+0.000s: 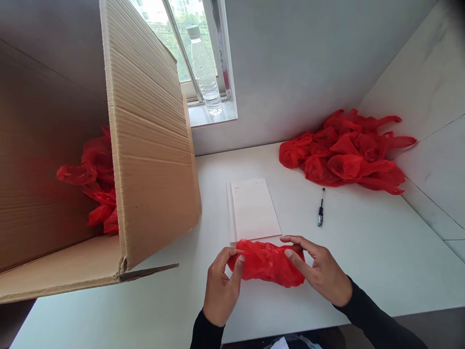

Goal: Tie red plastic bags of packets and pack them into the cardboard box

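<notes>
A crumpled red plastic bag [267,261] lies on the white table near its front edge, and both hands are on it. My left hand [221,286] pinches its left end between thumb and fingers. My right hand [319,269] grips its right end, fingers curled over the top. Just behind the bag lies a small stack of white paper sheets [254,208].
A large open cardboard box [152,160] stands at the left with red bags [96,179] inside. A heap of red plastic bags [345,152] lies at the back right by the wall. A black pen [321,213] lies beside the paper. A water bottle [205,70] stands on the windowsill.
</notes>
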Motion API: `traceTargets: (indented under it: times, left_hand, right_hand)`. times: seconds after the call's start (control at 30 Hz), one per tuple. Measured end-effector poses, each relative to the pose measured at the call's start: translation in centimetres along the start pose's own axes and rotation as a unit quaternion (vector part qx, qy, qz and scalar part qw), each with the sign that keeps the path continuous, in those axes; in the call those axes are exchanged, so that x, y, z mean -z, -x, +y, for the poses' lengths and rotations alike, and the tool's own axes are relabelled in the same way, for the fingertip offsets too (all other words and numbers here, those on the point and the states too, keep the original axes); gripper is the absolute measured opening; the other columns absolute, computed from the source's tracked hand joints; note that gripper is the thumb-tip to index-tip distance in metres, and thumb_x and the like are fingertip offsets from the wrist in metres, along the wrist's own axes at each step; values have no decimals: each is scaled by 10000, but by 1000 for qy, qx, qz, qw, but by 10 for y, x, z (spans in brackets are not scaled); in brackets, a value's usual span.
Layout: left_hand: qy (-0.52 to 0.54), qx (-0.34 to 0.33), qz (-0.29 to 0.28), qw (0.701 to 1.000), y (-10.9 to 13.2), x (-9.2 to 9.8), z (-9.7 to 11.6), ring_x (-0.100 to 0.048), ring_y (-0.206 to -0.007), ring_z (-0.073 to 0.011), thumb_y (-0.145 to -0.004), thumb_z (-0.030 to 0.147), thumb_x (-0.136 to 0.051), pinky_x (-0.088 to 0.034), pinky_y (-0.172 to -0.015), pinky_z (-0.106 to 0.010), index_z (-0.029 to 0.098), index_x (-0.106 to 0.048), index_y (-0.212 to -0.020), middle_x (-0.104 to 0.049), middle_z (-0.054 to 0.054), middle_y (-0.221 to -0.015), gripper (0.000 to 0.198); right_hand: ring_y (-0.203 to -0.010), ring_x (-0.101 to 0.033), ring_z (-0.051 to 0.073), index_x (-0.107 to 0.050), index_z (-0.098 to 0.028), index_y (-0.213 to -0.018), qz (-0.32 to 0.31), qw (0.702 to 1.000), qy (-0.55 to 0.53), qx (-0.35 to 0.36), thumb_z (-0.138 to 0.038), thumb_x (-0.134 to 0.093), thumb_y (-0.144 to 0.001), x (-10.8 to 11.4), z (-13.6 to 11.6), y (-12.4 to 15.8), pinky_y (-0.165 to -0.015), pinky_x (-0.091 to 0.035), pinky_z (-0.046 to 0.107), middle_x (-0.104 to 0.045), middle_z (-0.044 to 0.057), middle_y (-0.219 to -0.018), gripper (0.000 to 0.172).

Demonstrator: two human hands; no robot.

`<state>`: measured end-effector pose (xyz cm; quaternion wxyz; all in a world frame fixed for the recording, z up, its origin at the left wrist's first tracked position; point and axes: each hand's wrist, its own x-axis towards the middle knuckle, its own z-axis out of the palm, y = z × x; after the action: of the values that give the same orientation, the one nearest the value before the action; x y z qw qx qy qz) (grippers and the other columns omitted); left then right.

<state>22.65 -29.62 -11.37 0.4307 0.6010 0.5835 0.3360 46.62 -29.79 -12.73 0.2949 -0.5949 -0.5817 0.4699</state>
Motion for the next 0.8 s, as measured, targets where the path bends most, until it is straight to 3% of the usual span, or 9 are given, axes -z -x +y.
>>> traceTargets:
  times: [0.1,0.2,0.33,0.4,0.5,0.6,0.67,0.73,0.8]
  left_hand:
    - [-23,-50,-35,998,2,-5,4,-532,-1140,-244,-942,342,-563,-474,-928,-364,260,-609,-1171,-591,-79,-1204,247]
    - [-33,-50,-47,997,3,-7,2,-585,-938,-228,-945,333,-539,-499,-797,-342,233,-639,-947,-635,-57,-958,142]
    - [-23,23,29,999,9,9,-16,-589,-801,-207,-957,393,-517,-501,-744,-329,222,-596,-857,-610,-34,-841,213]
    - [-29,28,60,997,13,14,-19,-598,-903,-226,-956,394,-520,-511,-775,-332,232,-610,-938,-621,-53,-934,186]
    - [-42,-14,35,998,16,9,-15,-571,-1075,-256,-925,355,-580,-521,-820,-345,273,-601,-1196,-619,-84,-1146,284]
    - [-49,-33,11,998,14,3,-11,-600,-931,-249,-877,348,-650,-502,-821,-355,263,-697,-1030,-681,-59,-961,181]
    - [-37,-11,45,998,14,8,-13,-610,-847,-235,-906,369,-609,-494,-783,-341,238,-702,-903,-681,-49,-860,160]
    - [-19,16,88,996,15,17,-17,-630,-841,-228,-959,388,-519,-499,-749,-326,226,-680,-972,-688,-57,-902,229]
    - [8,37,120,992,19,26,-19,-646,-905,-230,-974,406,-486,-510,-765,-319,225,-652,-1063,-691,-71,-1001,261]
  right_hand:
    - [-949,-592,173,-627,-298,-1065,-23,999,5,43,-462,-529,-952,-5,-7,-2,-856,-462,316,-650,-4,-1001,222]
    - [-880,-571,164,-602,-274,-969,-28,997,17,70,-428,-455,-989,-7,-9,0,-790,-452,312,-630,-5,-955,214]
    - [-838,-559,167,-555,-276,-962,37,999,-6,-2,-489,-419,-992,0,2,4,-653,-445,291,-600,-5,-934,254]
    - [-935,-575,172,-543,-287,-1024,49,998,-37,-20,-500,-421,-989,1,4,4,-730,-485,291,-604,4,-1042,249]
    - [-1083,-564,189,-521,-310,-1180,4,999,-37,3,-502,-500,-958,-6,-4,3,-895,-496,323,-587,17,-1186,294]
    - [-1014,-589,205,-589,-292,-1106,-41,998,6,43,-489,-502,-957,-12,-11,4,-877,-498,345,-624,24,-1077,262]
    - [-904,-602,198,-612,-275,-1008,-25,999,10,31,-487,-445,-980,-11,-6,7,-780,-508,323,-634,19,-961,271]
    - [-848,-606,190,-591,-269,-1044,16,1000,-10,-9,-500,-423,-985,-7,4,13,-698,-515,295,-636,19,-940,292]
    - [-889,-617,187,-542,-268,-1141,49,998,-32,-30,-503,-421,-985,-4,13,18,-707,-534,281,-638,32,-1019,307]
